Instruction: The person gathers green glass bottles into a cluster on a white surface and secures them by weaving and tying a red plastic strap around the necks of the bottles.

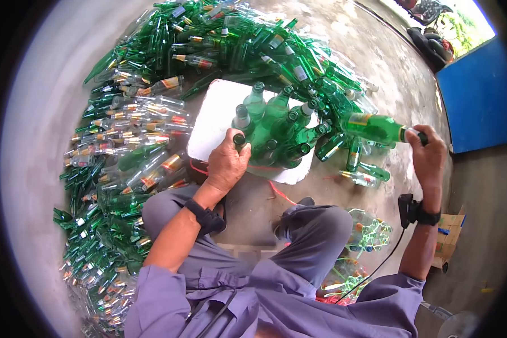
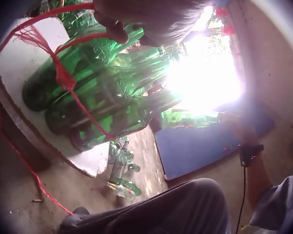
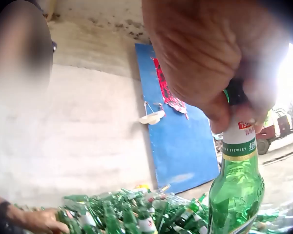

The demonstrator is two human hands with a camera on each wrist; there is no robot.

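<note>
Several green bottles [image 1: 276,121] stand upright in a cluster on a white board [image 1: 211,112]. My left hand [image 1: 228,162] grips the neck of the bottle at the cluster's near left corner; in the left wrist view, a red string [image 2: 64,73] runs beside that hand [image 2: 154,19] and across the bottles. Out to the right, my right hand [image 1: 428,153] holds a labelled green bottle [image 1: 372,127] by its neck, apart from the cluster. The right wrist view shows the fingers of that hand [image 3: 219,63] around the neck of the bottle [image 3: 237,190].
Piled bottles [image 1: 152,132] lie on the floor left of and behind the board, and a few more [image 1: 360,177] lie to its right. Tied bottles [image 1: 369,231] are beside my right knee. A blue panel [image 1: 479,96] stands at the far right.
</note>
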